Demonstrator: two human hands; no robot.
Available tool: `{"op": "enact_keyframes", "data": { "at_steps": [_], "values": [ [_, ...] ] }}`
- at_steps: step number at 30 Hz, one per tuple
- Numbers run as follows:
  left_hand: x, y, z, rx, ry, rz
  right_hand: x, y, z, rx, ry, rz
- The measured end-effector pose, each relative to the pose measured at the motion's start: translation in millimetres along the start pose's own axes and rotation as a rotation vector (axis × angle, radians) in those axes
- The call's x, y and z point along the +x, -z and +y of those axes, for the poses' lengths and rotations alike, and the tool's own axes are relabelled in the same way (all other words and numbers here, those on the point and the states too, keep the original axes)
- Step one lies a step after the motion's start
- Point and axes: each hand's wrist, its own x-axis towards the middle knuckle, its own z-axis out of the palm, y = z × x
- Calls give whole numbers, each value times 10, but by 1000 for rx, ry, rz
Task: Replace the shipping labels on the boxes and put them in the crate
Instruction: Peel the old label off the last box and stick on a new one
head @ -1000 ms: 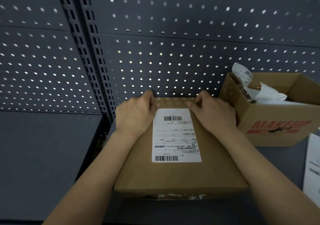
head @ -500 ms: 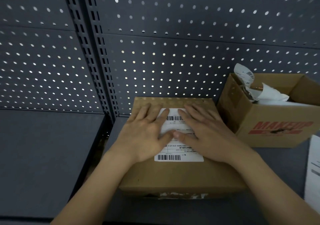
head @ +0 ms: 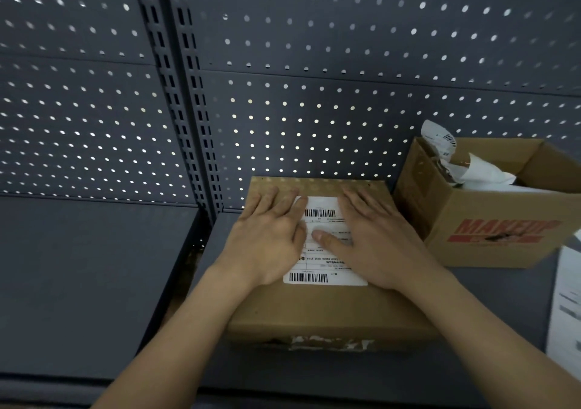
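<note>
Left hand (head: 270, 239) and right hand (head: 374, 242) lie flat, fingers (head: 355, 199) straight

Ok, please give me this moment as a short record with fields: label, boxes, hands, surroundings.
label: white, two barcodes, on top of the closed box
closed box: brown cardboard, on the dark shelf
left hand: flat, fingers straight, pressing the label's left side
right hand: flat, pressing the label's right side
open box: at right, printed MAKEUP, holds crumpled paper
behind: perforated panel
</note>
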Motion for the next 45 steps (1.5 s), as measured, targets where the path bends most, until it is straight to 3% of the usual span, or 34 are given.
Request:
{"op": "enact_keyframes", "data": {
  "at_steps": [4,9,14,26,32,35,38,45],
  "values": [
    [-91,-7,-26,-62,-50,76,-140,76,19,110,94,3],
    [-170,-37,70,7,-60,-44,-198,11,-99,13,218,-102],
    [-74,-6,66,70,-20,-124,-105,-52,-133,-21,142,-85],
    [-77,-1,80,38,36,-99,-108,-92,-188,-16,-142,-22],
    [-92,15,174,-8,86,-35,-264,-43,-166,57,-10,96],
    [-163,-52,257,57,63,-39,-351,-81,-178,4,69,11],
    [-150,-78,224,79,73,-100,-336,-78,-169,4,44,-80],
    [-121,-78,222,115,90,-155,-363,-94,-204,-1,-31,-97]
  ]
}}
